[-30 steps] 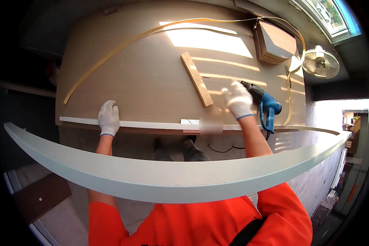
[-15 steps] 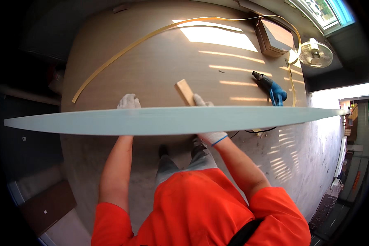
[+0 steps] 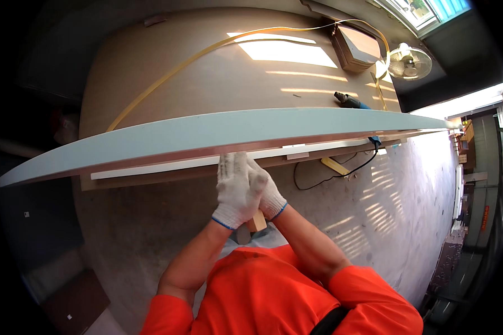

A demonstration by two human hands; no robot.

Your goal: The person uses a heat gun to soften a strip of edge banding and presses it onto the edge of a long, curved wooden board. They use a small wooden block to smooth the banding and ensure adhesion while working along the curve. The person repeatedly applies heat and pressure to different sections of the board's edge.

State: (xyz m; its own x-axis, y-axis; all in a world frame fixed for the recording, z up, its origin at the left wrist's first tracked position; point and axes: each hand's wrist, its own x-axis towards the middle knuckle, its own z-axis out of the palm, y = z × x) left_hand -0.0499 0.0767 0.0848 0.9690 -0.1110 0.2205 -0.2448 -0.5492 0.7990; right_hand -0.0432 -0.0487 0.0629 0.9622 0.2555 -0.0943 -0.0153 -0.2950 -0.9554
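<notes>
A long pale blue-grey board edge [image 3: 207, 131] spans the view in front of me, tilted so that part of its near underside shows. My left hand [image 3: 235, 192], in a white knit glove, is on the near side with its fingers stretched toward the board; whether they touch it I cannot tell. Close against it is my right hand [image 3: 273, 196], also gloved and partly covered by the left. A small wooden block [image 3: 257, 221] pokes out below both hands, in the right one's grip; most of it is hidden.
Behind the board, a wooden table [image 3: 167, 44] carries a long yellow strip [image 3: 195, 53], a stack of brown boards [image 3: 356, 47] and a partly hidden heat gun [image 3: 349, 101]. A fan [image 3: 411, 62] stands at far right. A black cable [image 3: 341, 177] hangs near the table's front edge.
Both hands have come from the board's far side to its near side and met. The board now leans, its edge farther away, exposing its underside. The wooden block has come toward me.
</notes>
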